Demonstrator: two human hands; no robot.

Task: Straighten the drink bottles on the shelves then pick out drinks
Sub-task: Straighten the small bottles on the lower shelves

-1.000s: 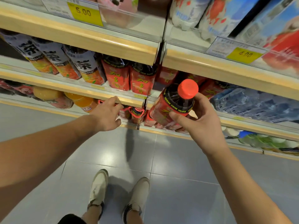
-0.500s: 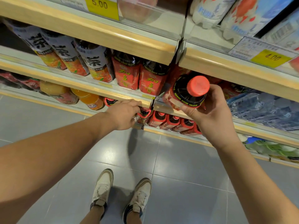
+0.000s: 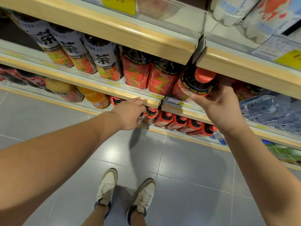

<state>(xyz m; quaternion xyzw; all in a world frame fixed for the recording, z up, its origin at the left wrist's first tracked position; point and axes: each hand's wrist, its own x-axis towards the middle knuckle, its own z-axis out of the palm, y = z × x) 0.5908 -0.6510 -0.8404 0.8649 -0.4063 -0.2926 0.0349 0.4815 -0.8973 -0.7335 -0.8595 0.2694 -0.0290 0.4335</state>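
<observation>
My right hand [image 3: 218, 103] grips a red-labelled drink bottle with a red cap [image 3: 193, 85] by its shoulder. It is tilted at the front of the middle shelf, just right of two matching red bottles [image 3: 136, 70] that stand side by side. My left hand [image 3: 130, 113] has its fingers curled over the wooden front rail of the middle shelf [image 3: 81, 80]. The top of another red bottle [image 3: 150, 111] on the lower shelf shows right beside those fingers.
Grey-labelled tea bottles [image 3: 104, 59] fill the middle shelf's left part. The lower shelf holds orange juice bottles [image 3: 96, 98] and a row of small red bottles [image 3: 179, 121]. Wrapped water packs [image 3: 268, 110] sit at the right. The upper shelf edge [image 3: 114, 30] overhangs closely. Grey tiled floor [image 3: 187, 168] lies below.
My right hand has lifted the red bottle up and into the middle shelf, beside the two red bottles. My left hand stayed at the shelf rail while the view shifted closer.
</observation>
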